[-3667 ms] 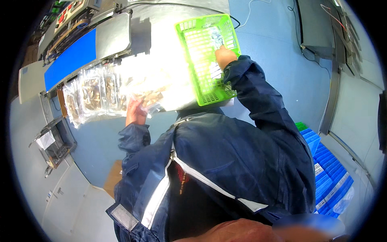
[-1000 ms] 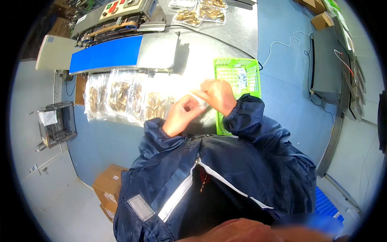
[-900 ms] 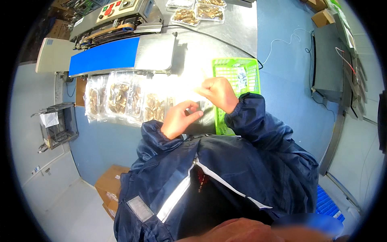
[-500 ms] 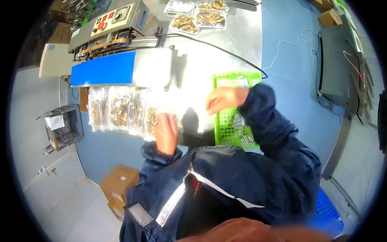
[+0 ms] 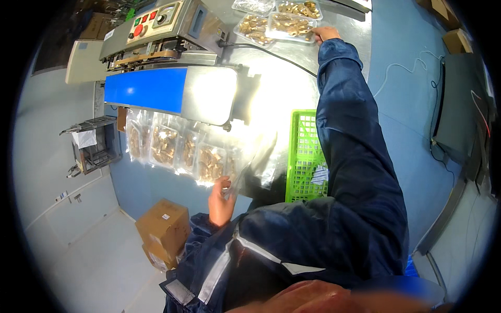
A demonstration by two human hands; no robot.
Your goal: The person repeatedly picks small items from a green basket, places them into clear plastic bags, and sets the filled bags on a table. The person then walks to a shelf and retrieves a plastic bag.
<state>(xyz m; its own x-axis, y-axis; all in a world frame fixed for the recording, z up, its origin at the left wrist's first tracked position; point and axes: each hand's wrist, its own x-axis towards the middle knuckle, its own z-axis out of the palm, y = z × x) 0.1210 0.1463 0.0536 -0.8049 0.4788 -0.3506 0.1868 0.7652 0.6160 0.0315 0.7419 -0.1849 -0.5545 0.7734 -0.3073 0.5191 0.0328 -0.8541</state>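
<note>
My right hand (image 5: 327,34) reaches to the far end of the metal table, its fingers closed on the right edge of a clear plastic tray (image 5: 291,35) of brownish-gold pieces. More such trays (image 5: 254,29) stand beside it. Near the table's front edge my left hand (image 5: 221,203) is pinched on a clear plastic bag (image 5: 237,180). To its left lies a row of clear bags, among them one (image 5: 211,163) holding a tray of the same pieces. What the pieces are is too small to tell.
A sealing machine (image 5: 162,31) with a blue belt (image 5: 143,91) stands behind the bagged trays. A green plastic basket (image 5: 300,156) holding small packets is partly under my right forearm. A black cable (image 5: 276,55) crosses the table. Cardboard boxes (image 5: 163,227) sit on the floor at left.
My right hand has moved from above the green basket to the trays at the far end. My left hand has shifted slightly nearer and right, onto the bag. The view has shifted too.
</note>
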